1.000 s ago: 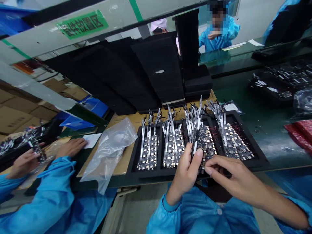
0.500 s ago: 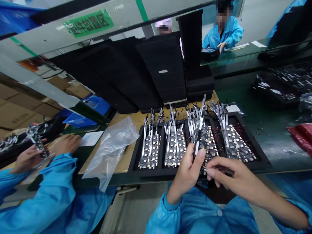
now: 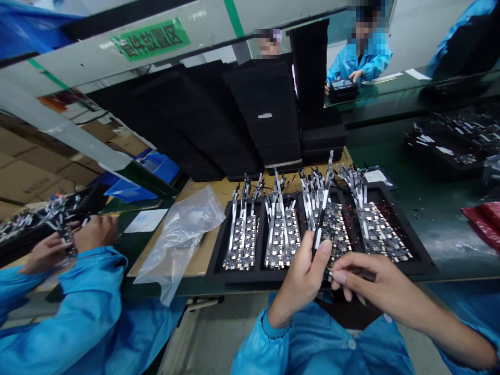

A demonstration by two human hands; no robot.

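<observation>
A dark circuit board (image 3: 332, 223) with a pale flat cable rising from its top is held up in front of me, over the tray. My left hand (image 3: 303, 271) grips it along the left side, thumb across its face. At the lower end of the board, the thumb and forefinger of my right hand (image 3: 371, 276) are pinched together; whatever lies between them is hidden. Behind both hands is a black foam tray (image 3: 260, 252), where rows of similar circuit boards (image 3: 241, 242) lie with their cables pointing away from me.
Left of the tray, a clear plastic bag (image 3: 182, 229) lies on cardboard (image 3: 201, 263). Tall black foam stacks (image 3: 263, 120) stand behind. A co-worker's hands (image 3: 94, 234) handle boards at far left. More boards in black trays (image 3: 441, 156) and a red package (image 3: 482, 221) are at right.
The view has shifted slightly. My hands keep nearly the same hold on the board. At left, the co-worker's right hand has moved closer to their other hand.
</observation>
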